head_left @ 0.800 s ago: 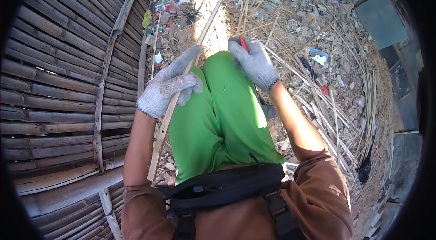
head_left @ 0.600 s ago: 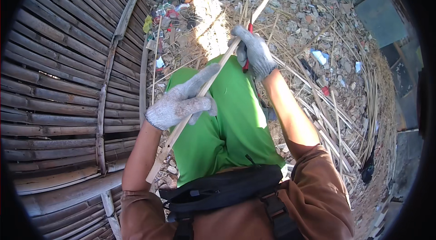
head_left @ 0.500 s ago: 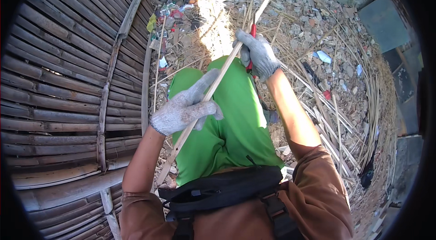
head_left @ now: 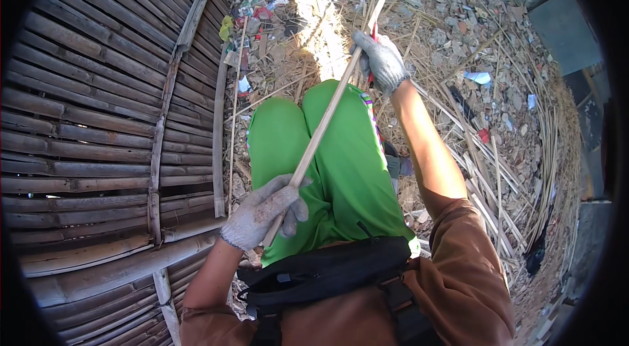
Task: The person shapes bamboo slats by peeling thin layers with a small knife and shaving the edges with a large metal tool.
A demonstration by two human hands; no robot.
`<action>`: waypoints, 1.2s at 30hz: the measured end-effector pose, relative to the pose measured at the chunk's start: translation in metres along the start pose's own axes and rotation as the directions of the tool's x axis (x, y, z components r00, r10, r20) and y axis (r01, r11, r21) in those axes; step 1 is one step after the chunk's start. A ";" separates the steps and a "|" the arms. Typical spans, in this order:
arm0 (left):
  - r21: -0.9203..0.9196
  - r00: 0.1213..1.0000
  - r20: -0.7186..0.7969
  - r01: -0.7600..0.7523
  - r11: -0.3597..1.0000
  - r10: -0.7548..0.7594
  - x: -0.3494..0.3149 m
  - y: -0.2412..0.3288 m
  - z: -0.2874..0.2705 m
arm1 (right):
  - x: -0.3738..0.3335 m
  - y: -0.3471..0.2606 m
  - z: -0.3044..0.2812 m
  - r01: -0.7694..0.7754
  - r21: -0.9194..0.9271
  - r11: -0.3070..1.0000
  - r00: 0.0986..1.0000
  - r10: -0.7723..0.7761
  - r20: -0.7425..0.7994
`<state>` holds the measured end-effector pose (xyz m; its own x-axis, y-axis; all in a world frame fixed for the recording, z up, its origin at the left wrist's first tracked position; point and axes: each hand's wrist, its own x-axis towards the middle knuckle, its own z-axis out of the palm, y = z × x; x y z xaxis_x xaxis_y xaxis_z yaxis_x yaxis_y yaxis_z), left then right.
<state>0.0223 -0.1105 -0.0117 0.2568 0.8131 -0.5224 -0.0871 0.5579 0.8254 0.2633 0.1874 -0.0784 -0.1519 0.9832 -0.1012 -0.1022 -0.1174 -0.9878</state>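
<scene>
A long, pale bamboo strip slants across my lap, from near my waist up toward the far rubble. My left hand, in a whitish knit glove, is closed round its lower part. Farther up, my gloved right hand grips the strip together with a slim red-handled tool. Most of that tool lies hidden behind the glove, its blade included; it looks like a knife. Above the right hand the strip's far end bends slightly upward. Green trousers cover my legs beneath the strip.
On the left stands a bamboo slat structure, close to my left arm. Rubble and litter cover the ground ahead. Cut bamboo strips lie in a heap at the right. A black waist bag sits across my middle.
My left hand has slid down toward my waist, its fingers now wrapped round the strip. The right hand has moved slightly right, and the red-handled tool shows less.
</scene>
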 end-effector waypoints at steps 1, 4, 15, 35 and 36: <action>-0.040 1.000 0.006 -0.006 0.999 0.006 0.005 -0.002 0.005 | 0.005 -0.003 -0.001 0.012 -0.042 0.999 1.000 -0.012 0.003; -0.064 1.000 -0.001 -0.001 0.998 0.001 0.009 0.000 0.016 | 0.035 -0.003 -0.021 0.061 -0.117 0.991 0.997 -0.067 -0.046; -0.093 0.938 -0.325 -0.162 0.982 0.123 0.035 0.005 0.027 | -0.100 0.017 0.027 0.401 -0.777 0.485 0.897 -0.382 0.225; -0.333 0.963 -0.257 -0.166 0.928 0.081 0.096 -0.022 0.042 | -0.118 0.019 -0.001 0.484 -0.799 0.356 0.858 -0.015 0.513; -0.359 0.967 -0.244 -0.155 0.920 0.068 0.096 -0.023 0.041 | -0.119 0.019 -0.002 0.489 -0.796 0.356 0.855 -0.014 0.519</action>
<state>0.0886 -0.0522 -0.0722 0.0078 0.8652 -0.5013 -0.4658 0.4468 0.7638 0.2810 0.0686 -0.0853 -0.6383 0.7697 -0.0117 0.6723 0.5499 -0.4956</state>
